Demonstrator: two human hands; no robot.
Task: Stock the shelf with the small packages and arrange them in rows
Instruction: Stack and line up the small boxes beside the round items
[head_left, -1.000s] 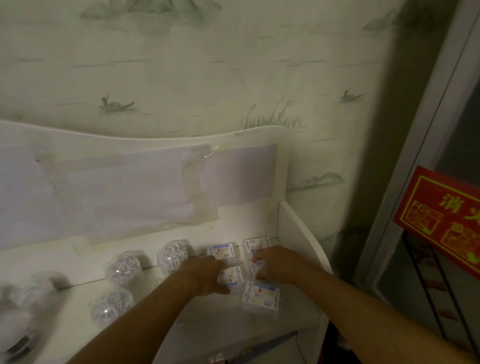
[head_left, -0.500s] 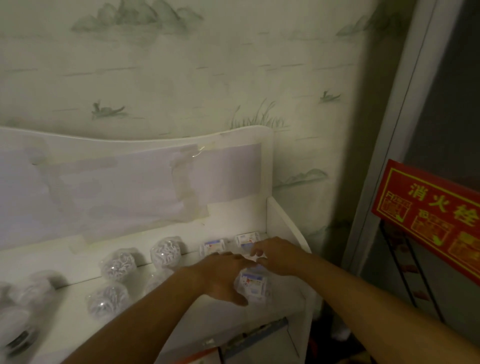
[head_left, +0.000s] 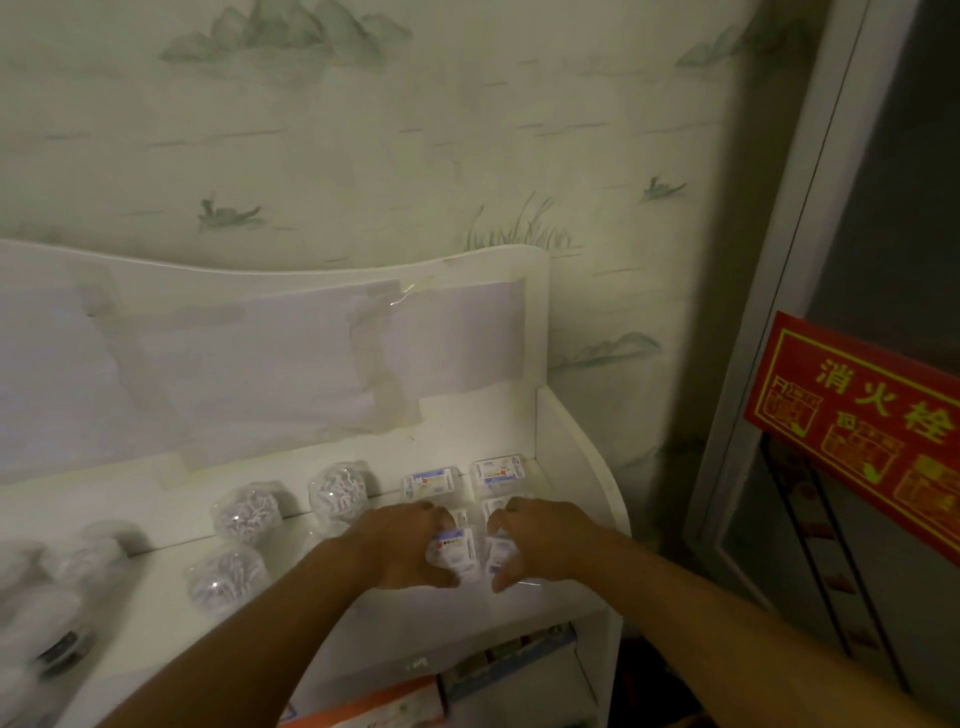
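Small clear packages with blue and white labels lie at the right end of a white shelf (head_left: 519, 603). Two packages (head_left: 434, 480) (head_left: 500, 471) sit in the back row against the shelf's rear panel. My left hand (head_left: 400, 545) is curled around a front package (head_left: 456, 551). Beside it, my right hand (head_left: 540, 535) is curled around another front package (head_left: 500, 553). The two held packages lie side by side and nearly touch. Parts of middle-row packages (head_left: 496, 506) show between my fingers; the rest is hidden under my hands.
Round clear bags of small white pieces (head_left: 340, 488) (head_left: 248, 512) (head_left: 226, 574) sit left of the packages. The shelf's right side wall (head_left: 576, 462) stands close to my right hand. A red sign (head_left: 862, 421) hangs on the right. Boxes (head_left: 395, 704) lie on a lower shelf.
Both hands have drawn back from the rear rows to the front of the shelf. Each one has closed around a front package, and the two packages now lie side by side.
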